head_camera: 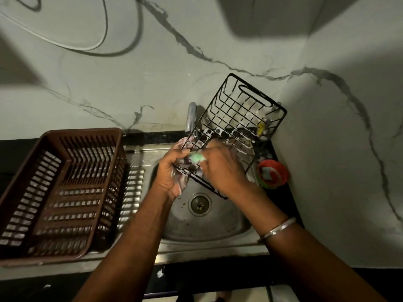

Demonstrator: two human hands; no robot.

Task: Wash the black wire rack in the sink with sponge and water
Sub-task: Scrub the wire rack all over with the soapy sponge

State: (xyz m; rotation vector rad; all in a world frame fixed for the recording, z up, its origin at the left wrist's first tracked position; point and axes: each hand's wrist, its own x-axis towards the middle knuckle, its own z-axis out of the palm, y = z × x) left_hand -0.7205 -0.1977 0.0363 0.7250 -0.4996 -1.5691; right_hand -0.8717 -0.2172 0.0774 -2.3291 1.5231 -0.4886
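Observation:
The black wire rack is tilted over the steel sink, its far end raised toward the wall and its near end low over the basin. Soap foam clings to its wires. My left hand grips the rack's near left corner. My right hand holds a green sponge pinched in its fingers and presses it against the rack's wires. Both hands are soapy. The tap stands just behind the rack's left edge; no water stream is visible.
A brown plastic dish basket sits on the drainboard to the left of the basin. A small red and green soap tub stands on the black counter at the right. The drain lies below my hands. Marble wall behind.

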